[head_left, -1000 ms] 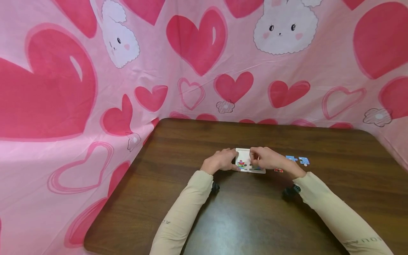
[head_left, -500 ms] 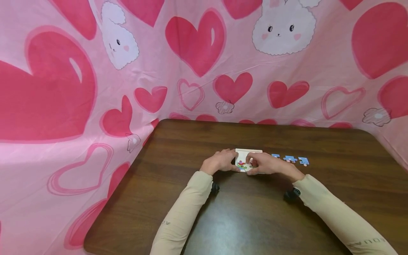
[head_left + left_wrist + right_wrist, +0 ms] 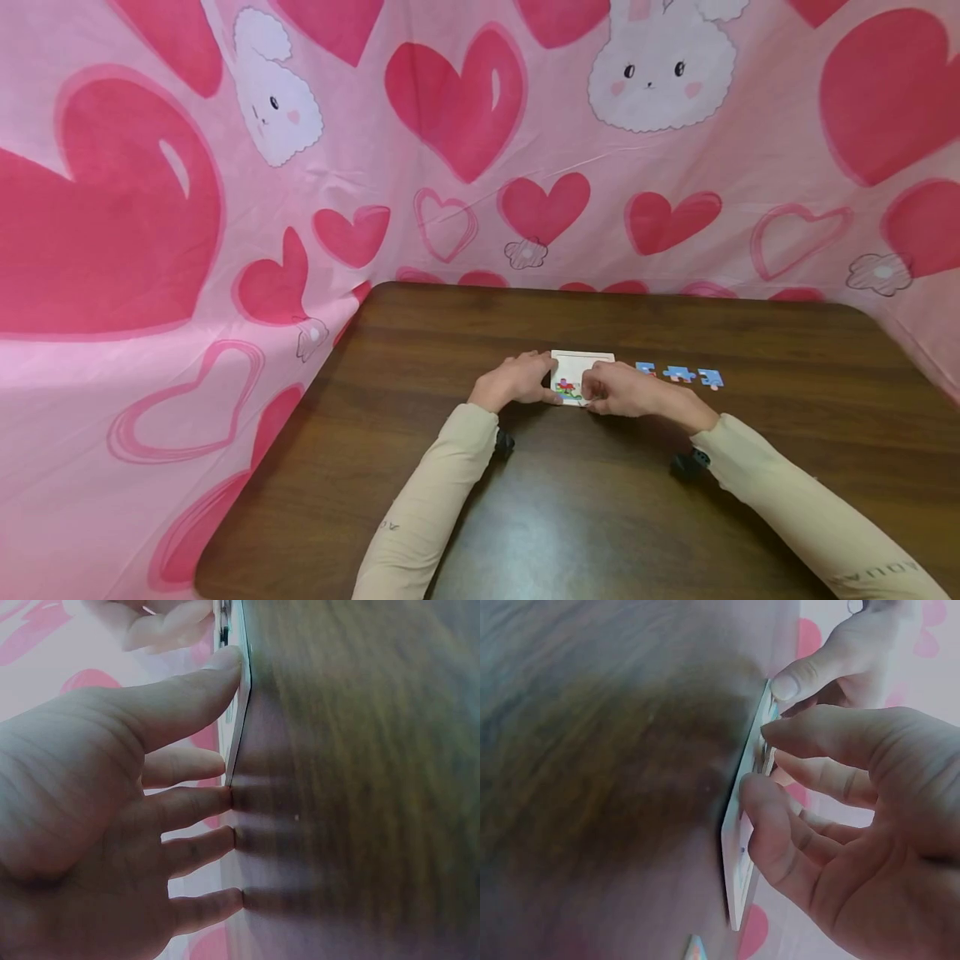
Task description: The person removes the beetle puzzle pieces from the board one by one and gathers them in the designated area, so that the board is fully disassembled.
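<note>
A white puzzle board (image 3: 568,365) lies on the table, with a colourful flower piece (image 3: 567,387) in its near left corner. My left hand (image 3: 513,381) rests at the board's left side. In the left wrist view, its thumb (image 3: 191,697) touches the board's near edge, while the straight fingers (image 3: 199,844) reach down to the tabletop. Over the near middle of the board, my right hand (image 3: 626,390) pinches a puzzle piece (image 3: 769,759) low against the surface, beside the flower piece. Most of that piece is hidden by the fingers.
Several loose puzzle pieces lie right of the board, among them a blue piece (image 3: 680,374) and another blue piece (image 3: 710,378). The brown wooden table (image 3: 570,517) extends around them. A pink heart-patterned cloth (image 3: 465,233) hangs behind and on the left.
My right hand has turned and shifted its fingertips down toward the board's near edge, bringing the piece low beside the flower piece. My left hand stays at the board's left side.
</note>
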`<state>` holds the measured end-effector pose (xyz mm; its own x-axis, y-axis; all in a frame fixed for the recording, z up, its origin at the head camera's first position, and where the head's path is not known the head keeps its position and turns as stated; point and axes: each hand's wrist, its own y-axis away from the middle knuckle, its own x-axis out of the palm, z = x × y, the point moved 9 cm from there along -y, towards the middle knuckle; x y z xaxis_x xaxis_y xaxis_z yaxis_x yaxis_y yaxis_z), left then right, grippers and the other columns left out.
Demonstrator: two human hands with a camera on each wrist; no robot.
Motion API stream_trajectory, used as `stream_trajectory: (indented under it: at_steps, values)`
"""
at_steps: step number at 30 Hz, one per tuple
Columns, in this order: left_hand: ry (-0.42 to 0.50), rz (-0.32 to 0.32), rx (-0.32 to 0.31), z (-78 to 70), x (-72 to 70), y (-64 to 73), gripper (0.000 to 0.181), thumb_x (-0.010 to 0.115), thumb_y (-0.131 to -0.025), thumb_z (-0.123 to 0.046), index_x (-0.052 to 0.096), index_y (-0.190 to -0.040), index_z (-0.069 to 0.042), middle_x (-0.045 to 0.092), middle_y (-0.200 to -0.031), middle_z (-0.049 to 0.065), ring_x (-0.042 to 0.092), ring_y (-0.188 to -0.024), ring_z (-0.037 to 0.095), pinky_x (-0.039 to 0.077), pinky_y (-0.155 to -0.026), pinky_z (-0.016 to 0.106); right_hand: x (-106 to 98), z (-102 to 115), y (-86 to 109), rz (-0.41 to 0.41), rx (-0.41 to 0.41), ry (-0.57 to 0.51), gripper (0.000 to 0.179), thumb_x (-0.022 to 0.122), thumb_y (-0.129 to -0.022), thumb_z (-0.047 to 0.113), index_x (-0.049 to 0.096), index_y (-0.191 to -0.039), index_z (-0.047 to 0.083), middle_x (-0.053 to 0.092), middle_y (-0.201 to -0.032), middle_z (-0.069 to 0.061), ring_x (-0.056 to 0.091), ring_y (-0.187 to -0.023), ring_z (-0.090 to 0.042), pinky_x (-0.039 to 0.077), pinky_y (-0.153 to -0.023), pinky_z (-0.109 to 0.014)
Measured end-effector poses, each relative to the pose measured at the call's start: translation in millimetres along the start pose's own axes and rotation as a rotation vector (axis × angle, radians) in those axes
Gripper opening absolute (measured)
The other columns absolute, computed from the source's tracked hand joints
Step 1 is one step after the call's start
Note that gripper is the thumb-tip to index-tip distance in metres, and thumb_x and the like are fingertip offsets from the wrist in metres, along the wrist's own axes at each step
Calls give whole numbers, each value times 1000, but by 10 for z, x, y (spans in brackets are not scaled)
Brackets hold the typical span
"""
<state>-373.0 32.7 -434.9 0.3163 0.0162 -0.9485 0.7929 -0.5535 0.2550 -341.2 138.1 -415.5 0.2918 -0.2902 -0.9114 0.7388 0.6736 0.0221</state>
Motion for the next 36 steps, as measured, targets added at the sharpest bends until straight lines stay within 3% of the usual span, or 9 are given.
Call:
stream_trajectory:
  at_steps: [8,12,16,23,30,36]
  values:
    - [-1,-11,16,-11,13,4,50,67,-88,-52,58,-124,-19,48,-147,3,42,-139,26,38,-111,47,-32,68,51,-65,-14,63,18,71,-80,3,65,-97,7,63,-89,0,57,-78,-10,51,-70,-28]
    - [-5,-16,16,-10,2,-3,42,67,-88,-52,58,-112,-20,50,-144,3,45,-136,26,40,-108,47,-66,125,63,-129,-50,74,18,69,-82,-1,66,-100,3,65,-85,-1,53,-72,-10,49,-66,-27]
    - [-5,-11,13,-10,1,-9,41,67,-88,-52,59,-112,-20,49,-145,3,44,-137,26,39,-109,47,-88,103,57,-162,-47,46,13,67,-86,-1,67,-99,3,65,-82,0,50,-68,-7,46,-62,-24]
    - [-5,12,10,-9,7,-12,50,65,-89,-52,57,-126,-19,40,-155,3,35,-144,26,33,-115,48,-281,-108,189,-179,27,-4,12,65,-92,5,68,-103,6,67,-84,-1,48,-60,-3,44,-56,-21]
    - [-5,19,10,8,-1,-10,45,63,-93,-47,56,-128,-21,37,-157,2,34,-145,25,33,-115,48,-513,-352,382,-179,88,35,15,65,-91,9,70,-105,9,70,-91,-1,54,-73,-10,49,-68,-31]
    - [3,12,16,10,3,-11,37,63,-93,-46,57,-119,-21,40,-156,2,38,-143,25,34,-114,48,-588,-541,530,-126,156,-85,15,67,-91,8,64,-105,7,66,-82,0,55,-58,-9,49,-52,-25]
